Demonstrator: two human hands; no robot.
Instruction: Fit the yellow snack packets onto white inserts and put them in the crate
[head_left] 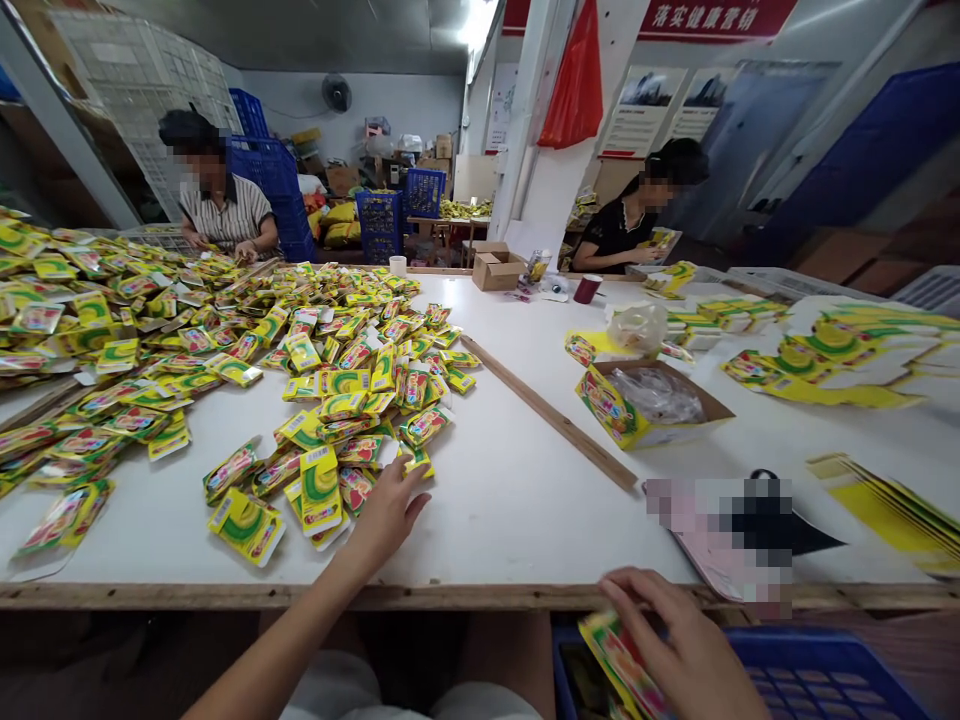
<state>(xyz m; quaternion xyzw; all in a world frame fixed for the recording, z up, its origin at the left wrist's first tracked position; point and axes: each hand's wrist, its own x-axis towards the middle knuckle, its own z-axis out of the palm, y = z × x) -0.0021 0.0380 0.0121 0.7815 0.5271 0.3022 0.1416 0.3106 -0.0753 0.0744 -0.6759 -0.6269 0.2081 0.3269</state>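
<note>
My left hand (390, 515) reaches over the table to the near edge of a heap of small yellow-and-green printed boxes (349, 405). Its fingers are stretched out, touching or just above a box (418, 462), with the thumb apart. At the table's front edge, my right hand (682, 640) pinches a small yellow box (624, 660) with a red and green print. This box is over a blue plastic crate (825, 655) below the table edge. How many boxes lie under my right fingers is hidden.
A wooden strip (551, 410) lies on the white table (495, 510). To its right stand an open display carton (637, 420) with clear plastic inside and flat yellow cartons (885, 500). A pink item (694, 530), partly blurred, overlaps the front edge. Two people sit across the table.
</note>
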